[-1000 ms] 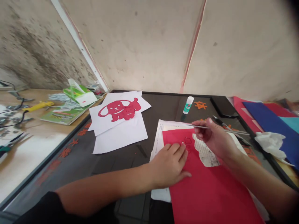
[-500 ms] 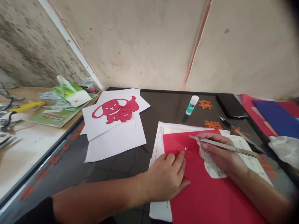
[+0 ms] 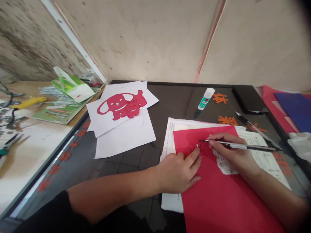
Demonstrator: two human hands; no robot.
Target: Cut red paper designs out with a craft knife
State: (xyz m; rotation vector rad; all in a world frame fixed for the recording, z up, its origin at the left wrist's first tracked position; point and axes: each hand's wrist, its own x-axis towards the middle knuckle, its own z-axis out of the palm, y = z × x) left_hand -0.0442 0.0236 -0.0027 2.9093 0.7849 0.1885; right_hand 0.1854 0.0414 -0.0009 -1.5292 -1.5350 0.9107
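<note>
A sheet of red paper point(image 3: 213, 197) lies on worn printed pages point(image 3: 168, 202), with a dark line drawing and a small white cut-out spot near its top. My left hand point(image 3: 179, 171) rests on the red paper, fingertips pressing beside that spot and thumb apart; it grips nothing. In my right hand point(image 3: 230, 147) is a slim silver craft knife point(image 3: 252, 147), held like a pencil, its handle pointing right. The knife's tip is at the drawing, just up and right of my left fingertips. Whether the tip touches the paper I cannot tell.
A glue stick point(image 3: 206, 98) stands behind the red paper. To the right lie a pen point(image 3: 254, 127) and a black flat object point(image 3: 249, 102). White sheets point(image 3: 126, 145) carrying a red animal paper-cut point(image 3: 115, 106) lie left. A yellow-handled tool point(image 3: 30, 102) is on the side table.
My right hand has turned the knife and brought its tip down and inward to the drawing. My left hand stays on the red paper. The whole view has shifted slightly.
</note>
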